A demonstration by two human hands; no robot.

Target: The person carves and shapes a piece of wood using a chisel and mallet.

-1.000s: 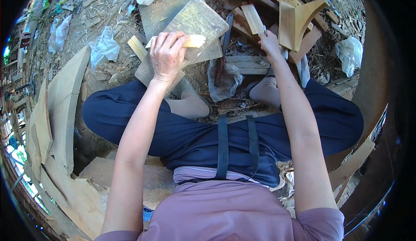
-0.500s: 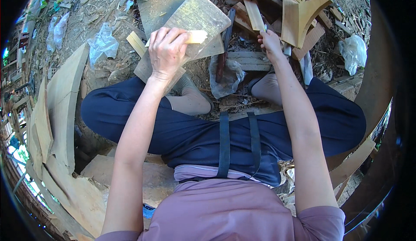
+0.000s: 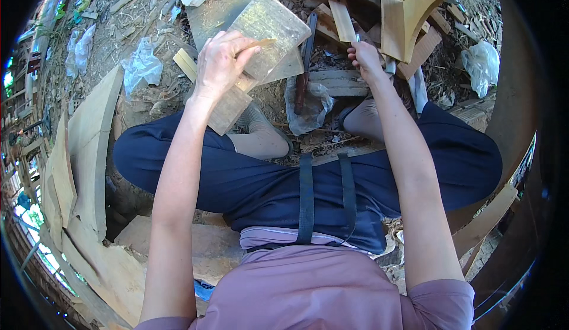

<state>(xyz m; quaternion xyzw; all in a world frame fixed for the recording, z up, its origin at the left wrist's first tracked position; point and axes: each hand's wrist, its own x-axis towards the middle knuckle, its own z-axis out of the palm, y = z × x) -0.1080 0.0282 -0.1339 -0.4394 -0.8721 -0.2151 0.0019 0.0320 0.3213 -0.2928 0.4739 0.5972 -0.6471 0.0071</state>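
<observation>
My left hand (image 3: 220, 60) is closed on a small pale wood piece (image 3: 264, 42), its narrow edge turned up, over a worn wooden board (image 3: 277, 26). The board lies tilted across other boards before my left foot. To the right, my right hand (image 3: 366, 59) is closed round a slim thing, of which only a small shiny tip shows past the fingers; its kind I cannot make out. This hand is beside a light wood strip (image 3: 342, 19) and a curved wooden bracket (image 3: 418, 24). A long dark tool (image 3: 306, 63) lies between the hands.
Scrap planks are heaped at the far right. Clear plastic bags lie at the left (image 3: 142, 64), the middle (image 3: 317, 107) and the right (image 3: 481, 68). Large bent wood sheets (image 3: 92, 146) lean at my left. My crossed legs (image 3: 267, 182) take up the near middle.
My left hand has turned the wood piece from its broad face to its thin edge and shifted slightly left. My right hand has barely moved.
</observation>
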